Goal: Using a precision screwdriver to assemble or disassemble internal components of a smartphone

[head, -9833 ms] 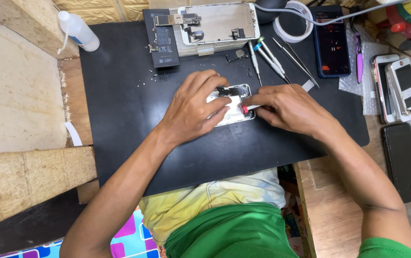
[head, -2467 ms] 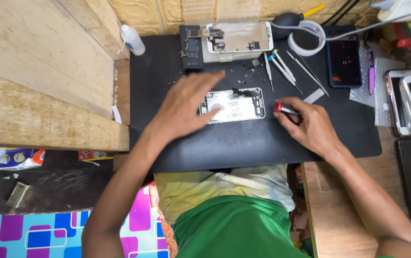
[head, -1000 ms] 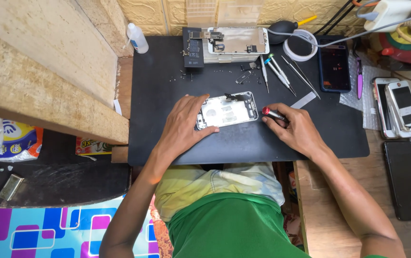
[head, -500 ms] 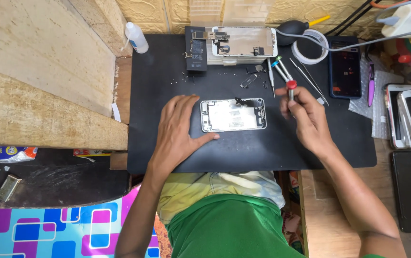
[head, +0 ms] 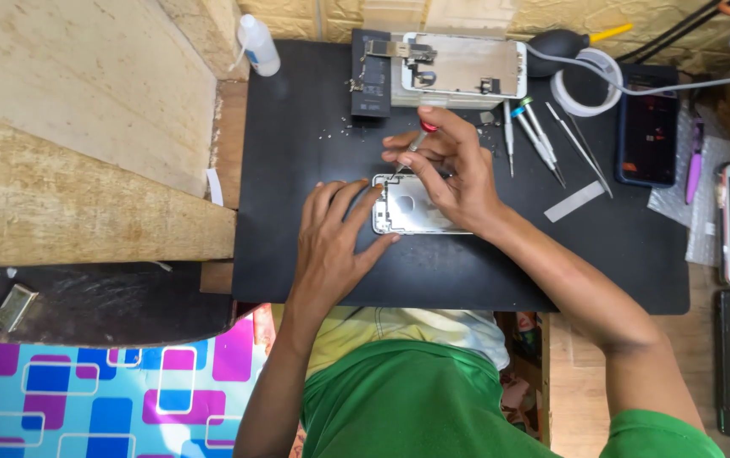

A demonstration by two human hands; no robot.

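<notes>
I see the table (head: 704,356) carrying a wide black mat (head: 314,246), and I judge the mat is there to keep small parts from rolling off and to make them easy to spot. Its left edge runs beside wooden planks (head: 85,153), so there is little room to move that way; the near strip of the mat is bare and gives the forearms a place to rest.

At the far edge lies a detached phone screen (head: 467,68) with a dark battery (head: 369,72) just beside it, set back out of the working area. To the right, a row of screwdrivers (head: 534,140) lies within easy reach of the right hand, and several other phones (head: 649,127) sit further right, well apart.

In the middle of the mat lies the opened phone body (head: 412,208). My left hand (head: 335,242) lies flat with spread fingers, pressing on its left end, probably to stop it sliding. My right hand (head: 454,165) is closed around a red-capped screwdriver (head: 420,136), held steeply, tip down at the top left corner of the phone body.
</notes>
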